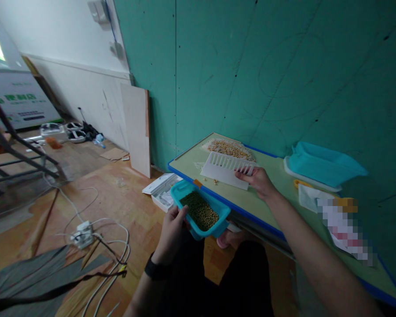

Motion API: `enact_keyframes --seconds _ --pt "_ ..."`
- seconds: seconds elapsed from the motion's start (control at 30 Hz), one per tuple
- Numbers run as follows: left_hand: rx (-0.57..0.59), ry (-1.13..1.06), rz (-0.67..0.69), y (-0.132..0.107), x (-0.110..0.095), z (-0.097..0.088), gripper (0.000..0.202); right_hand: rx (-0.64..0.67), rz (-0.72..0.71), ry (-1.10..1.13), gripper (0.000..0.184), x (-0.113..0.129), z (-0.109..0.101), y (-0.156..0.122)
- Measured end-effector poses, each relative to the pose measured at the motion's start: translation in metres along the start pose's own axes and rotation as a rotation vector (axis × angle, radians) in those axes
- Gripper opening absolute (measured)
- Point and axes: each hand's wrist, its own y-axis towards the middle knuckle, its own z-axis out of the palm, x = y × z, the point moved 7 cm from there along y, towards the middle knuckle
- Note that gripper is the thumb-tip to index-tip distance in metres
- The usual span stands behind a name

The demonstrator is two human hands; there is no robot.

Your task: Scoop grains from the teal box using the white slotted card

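Observation:
My left hand [173, 226] grips the near left rim of a turquoise plastic tub [222, 209], held over my lap beside the table edge. In the tub lie small green beans [194, 207] and, towards the right, pale yellow soybeans [207, 216]. Over the table, my right hand [259, 180] pinches the right end of a white slotted plastic panel [222, 175], which is tilted with its slots upward. Behind the panel a heap of soybeans [229, 149] is spread on what looks like clear plastic. A few loose soybeans [215, 181] lie in front of it.
The pale green table [267, 207] has a blue edge and stands against a green wall. On its right are another turquoise tub [326, 165] and a white packet [308, 198]. Below sits an open white box [163, 193]. Cables and a power strip [84, 233] cross the floor.

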Motion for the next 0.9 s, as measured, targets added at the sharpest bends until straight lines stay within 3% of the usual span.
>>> enact_keyframes --seconds 0.27,0.6,0.77,0.9 --pt "-0.025 0.047 0.022 0.001 -0.004 0.002 0.044 -0.108 -0.034 -0.104 0.039 0.011 0.003 -0.039" --pt "-0.040 0.007 0.019 0.008 -0.010 0.000 0.041 -0.109 -0.160 -0.249 0.023 0.032 0.031 -0.081" --pt "-0.053 0.026 0.028 0.009 -0.018 -0.005 0.042 -0.212 -0.216 -0.254 0.025 0.037 0.018 -0.045" --pt "-0.051 0.041 0.032 0.009 -0.023 -0.007 0.040 -0.190 -0.170 -0.167 0.031 0.023 0.012 -0.003"
